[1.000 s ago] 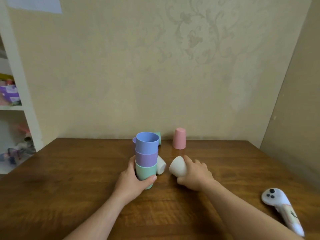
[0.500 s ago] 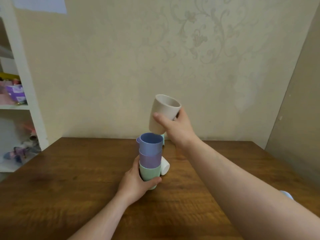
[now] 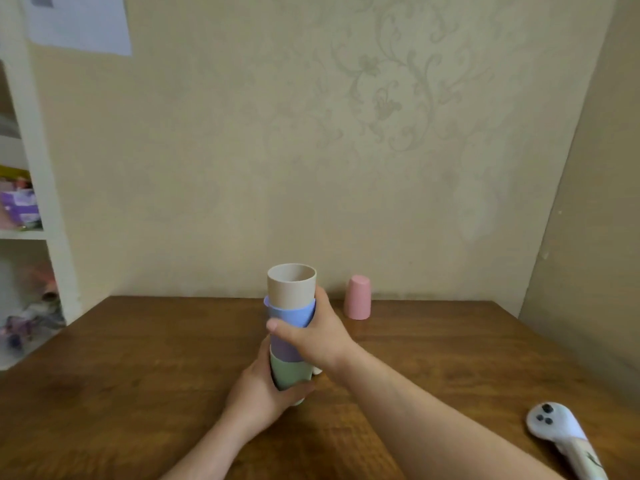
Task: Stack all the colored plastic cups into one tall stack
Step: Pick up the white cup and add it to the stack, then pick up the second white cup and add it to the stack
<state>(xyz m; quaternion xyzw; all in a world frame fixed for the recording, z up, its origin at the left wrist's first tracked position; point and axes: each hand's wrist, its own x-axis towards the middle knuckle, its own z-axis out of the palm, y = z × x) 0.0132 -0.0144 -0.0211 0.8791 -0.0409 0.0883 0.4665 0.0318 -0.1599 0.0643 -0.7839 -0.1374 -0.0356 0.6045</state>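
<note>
Your beige cup [image 3: 291,285] has come down into the stack [image 3: 290,344]. Your right hand [image 3: 311,336] wraps the stack's middle, your left hand [image 3: 258,393] grips its base; press straight down, keeping it plumb.

You are looking at a brown wooden table [image 3: 138,393]. A stack of coloured plastic cups [image 3: 292,341] is standing on it between your hands, an upturned pink plastic cup [image 3: 358,297] is sitting beyond your right hand, and a white handheld controller [image 3: 561,434] is lying well right of your right forearm.
</note>
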